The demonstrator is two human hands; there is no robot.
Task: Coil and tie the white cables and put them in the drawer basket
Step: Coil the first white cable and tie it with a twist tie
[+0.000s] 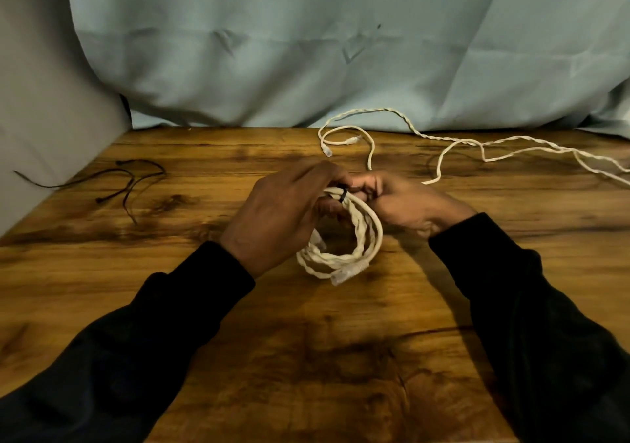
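Fingers (341, 183) of the left hand (283, 217) curl over the top of a coiled white cable (344, 238), pinching it where a thin black tie (342, 195) wraps the bundle. The right hand (405, 204) meets it from the other side, its fingertips bent in against the same wrapped spot; whether they pinch the tie or the cable cannot be told. Both wrists come out of dark sleeves (511, 306).

The coiled white cable hangs from the hands as a rough ring of several loops, some strands twisted like rope and others smooth and round, its lower arc resting on or just above the table (238, 374). Two clear plastic plugs (347, 274) poke out at the bottom of the ring.

Beyond the coiled white cable, toward the back edge of the table, a second loose white cable (477, 142) lies uncoiled, twisted along much of its length, running off to the right, with two small plugs (341, 146) near its curled end. Far left of the coiled white cable, a few thin black ties (129, 177) lie in loose curves on the wood.

The table is glossy brown wood with dark, streaky grain. Behind it hangs a pale blue cloth (306, 50), creased and folded.
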